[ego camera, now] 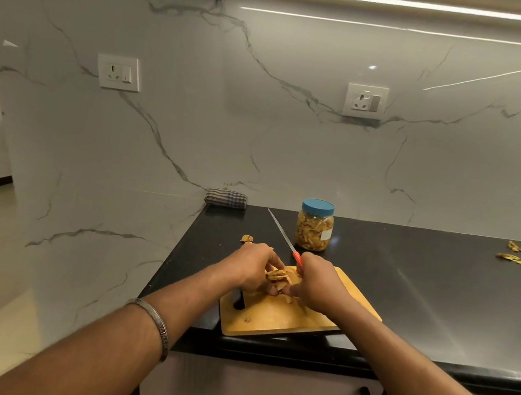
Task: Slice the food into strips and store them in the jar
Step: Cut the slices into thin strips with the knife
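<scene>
Head camera: I see a small pile of yellow food strips (277, 278) on the wooden cutting board (286, 320), squeezed between my two hands. My left hand (252, 267) curls its fingers around the left side of the pile. My right hand (318, 286) presses on the right side of the pile and also grips the knife (284, 234) by its red handle. The thin blade sticks up and away from me, toward the wall.

The jar (314, 225) stands on the black counter (426, 296) just behind the board. Its blue lid is on, and it is almost full of strips.

One food bit (247, 238) lies on the counter near my left hand. More yellow scraps (518, 259) lie far off to the right. A folded checked cloth (226, 198) sits in the back corner by the marble wall (267, 111).
</scene>
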